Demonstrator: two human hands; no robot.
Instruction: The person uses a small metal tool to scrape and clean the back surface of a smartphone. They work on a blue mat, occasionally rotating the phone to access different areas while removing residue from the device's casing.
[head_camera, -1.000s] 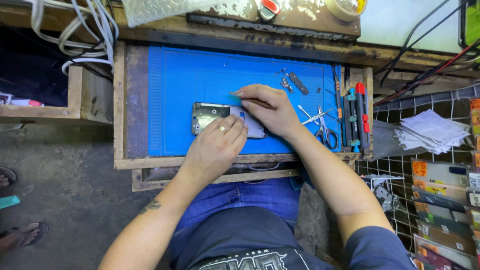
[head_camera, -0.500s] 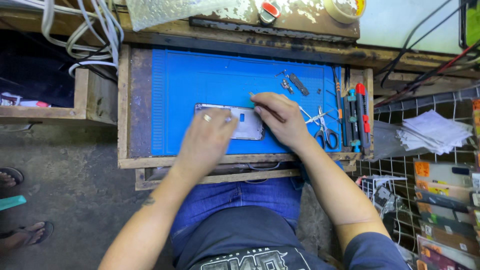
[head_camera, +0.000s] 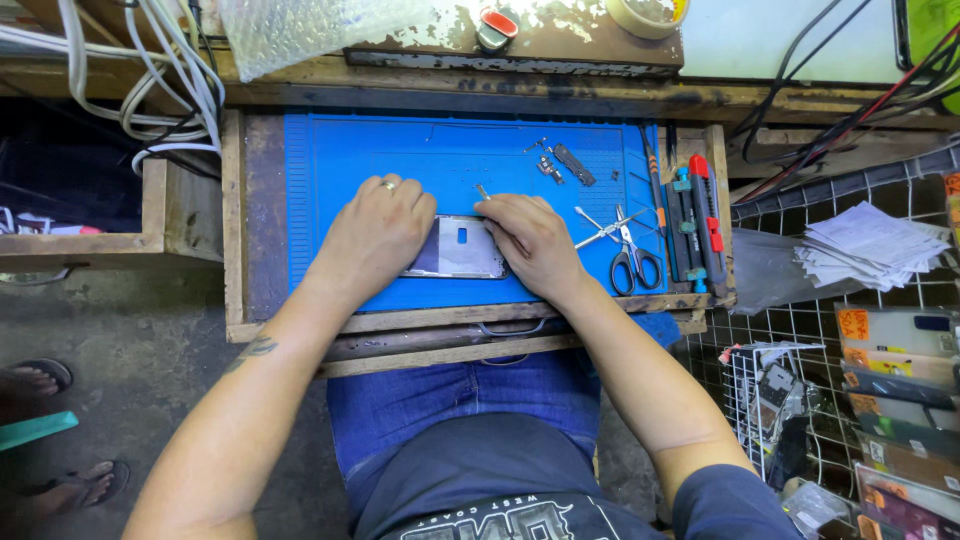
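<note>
A flat silver phone body (head_camera: 462, 247) lies on a blue work mat (head_camera: 330, 170) in a wooden drawer. My left hand (head_camera: 375, 235), a ring on one finger, rests on the phone's left end and holds it down. My right hand (head_camera: 530, 240) covers the phone's right end and pinches a thin metal tool (head_camera: 483, 191) whose tip pokes up past the fingers. Much of the phone is hidden under both hands.
Scissors (head_camera: 633, 262) and tweezers (head_camera: 605, 228) lie right of my right hand. Small metal parts (head_camera: 560, 163) sit at the mat's far right. Red and black tools (head_camera: 695, 215) stand along the drawer's right edge. Cables (head_camera: 150, 80) hang at the far left, papers (head_camera: 865, 245) at right.
Both hands have closed in on the phone. The left hand slid over its left end; the right hand came down from the thin tool's raised position onto the right end.
</note>
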